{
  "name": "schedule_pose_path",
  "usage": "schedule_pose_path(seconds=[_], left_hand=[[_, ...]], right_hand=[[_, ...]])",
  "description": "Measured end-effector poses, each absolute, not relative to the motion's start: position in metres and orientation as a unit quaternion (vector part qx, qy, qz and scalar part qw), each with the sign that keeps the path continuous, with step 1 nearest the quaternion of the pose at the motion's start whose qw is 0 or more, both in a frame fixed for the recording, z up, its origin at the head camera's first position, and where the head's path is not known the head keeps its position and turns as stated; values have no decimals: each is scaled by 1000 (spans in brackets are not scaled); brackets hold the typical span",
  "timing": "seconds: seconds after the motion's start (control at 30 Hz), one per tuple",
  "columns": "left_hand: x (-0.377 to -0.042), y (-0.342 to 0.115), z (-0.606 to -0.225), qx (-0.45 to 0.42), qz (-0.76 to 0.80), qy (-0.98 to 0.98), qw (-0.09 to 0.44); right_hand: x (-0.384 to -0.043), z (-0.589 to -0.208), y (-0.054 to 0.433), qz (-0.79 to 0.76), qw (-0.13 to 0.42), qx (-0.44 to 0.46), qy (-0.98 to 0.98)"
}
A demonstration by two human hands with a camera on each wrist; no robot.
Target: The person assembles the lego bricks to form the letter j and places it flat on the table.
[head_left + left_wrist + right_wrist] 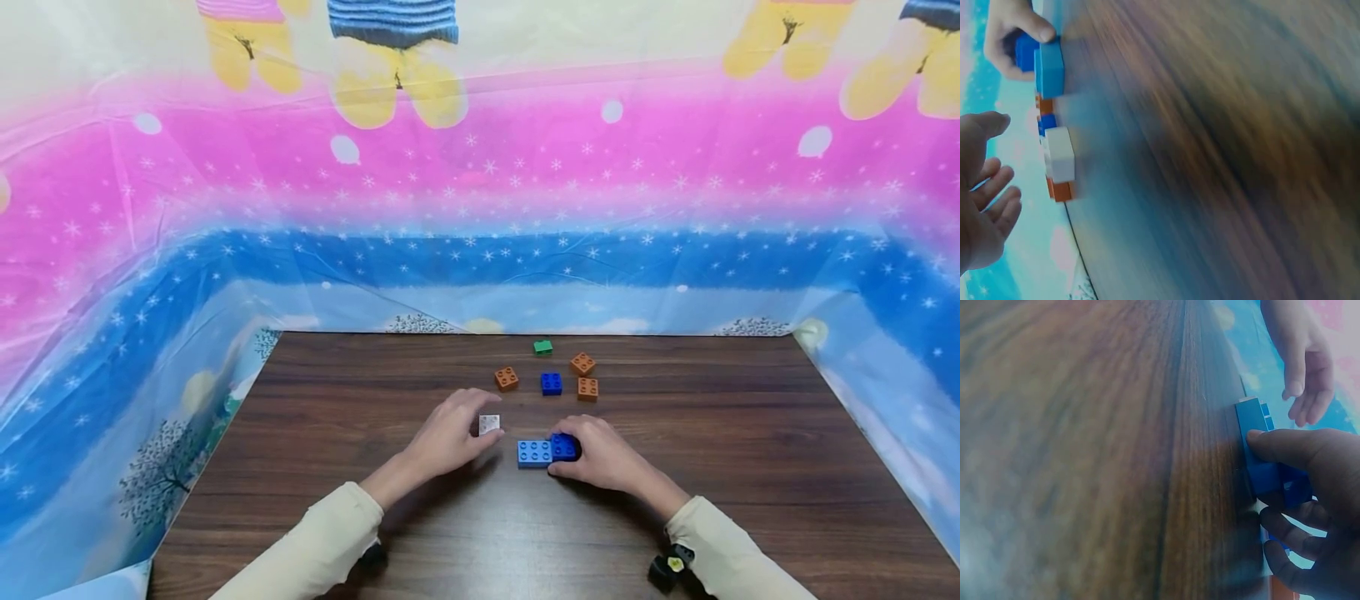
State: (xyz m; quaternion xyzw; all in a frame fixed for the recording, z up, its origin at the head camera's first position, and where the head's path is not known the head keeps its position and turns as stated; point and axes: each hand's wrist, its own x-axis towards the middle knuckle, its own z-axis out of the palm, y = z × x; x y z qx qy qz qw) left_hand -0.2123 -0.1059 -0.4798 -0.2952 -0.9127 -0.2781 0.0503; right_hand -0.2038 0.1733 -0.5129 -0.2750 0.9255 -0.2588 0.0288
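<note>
Light-blue brick (534, 452) near the table's middle, laid lengthwise left to right

Behind everything, banded in pink and blue with white flakes, a printed backdrop (465, 167). In front of it, a dark wood-grain table (750, 433). Reaching over from the near side, two cream sleeves (300, 542).

Grips light-blue brick and a smaller dark-blue brick (564, 448) together in the right hand (603, 457), with thumb on the near side and fingers curled round the far side. Spreads the left hand (450, 429) loosely, thumb and fingers parted, near a white brick (489, 424) and apart from it in the left wrist view.

Runs light-blue brick's long axis roughly parallel to the table's far edge, studs up, bare end pointing left toward white brick, other end meeting dark-blue brick at the right. Cannot tell how firmly joined, or whether touching the wood.

Farther back, three orange bricks (506, 378), one left and two right of a loose blue brick (551, 383). Near the far edge, a small green brick (542, 347).
</note>
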Motion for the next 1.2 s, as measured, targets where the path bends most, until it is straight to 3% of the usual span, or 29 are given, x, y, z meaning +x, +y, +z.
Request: schedule_pose_path(seconds=[0.17, 0.53, 1.2], left_hand=[[-221, -113, -486, -284, -271, -918, 54], [-227, -117, -491, -284, -251, -925, -16], [-231, -112, -498, -292, -219, -931, -13]], right_hand=[[-204, -513, 174, -260, 31, -272, 926], [-203, -512, 172, -260, 35, -268, 927], [-203, -512, 172, -257, 37, -264, 929]])
